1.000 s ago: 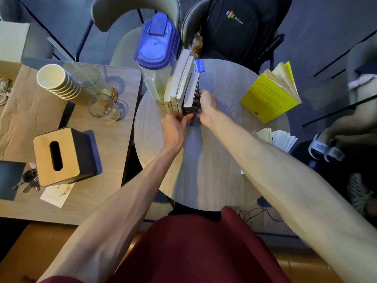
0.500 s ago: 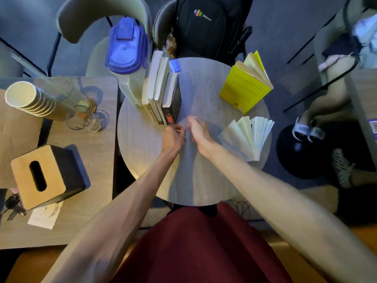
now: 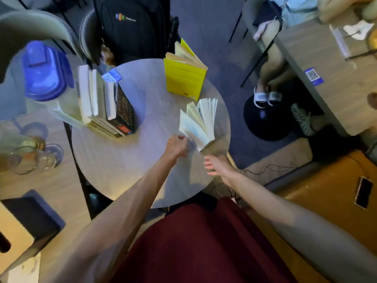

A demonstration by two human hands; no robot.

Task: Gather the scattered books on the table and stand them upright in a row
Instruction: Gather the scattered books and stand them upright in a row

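Left hand (image 3: 176, 146): fingers loosely curled, tips at the outer pages of the white paperback with fanned pages (image 3: 201, 123); grip unclear. Right hand (image 3: 216, 166): fingers straight and spread, holding nothing, just beside the book's near corner. Book stands at the round grey wooden table's (image 3: 126, 170) right edge.

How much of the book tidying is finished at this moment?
Done: several books stand in a row beside the pitcher. In hand: the left hand and right hand are at the fanned white book. Left: that book and the open yellow book must join the row.
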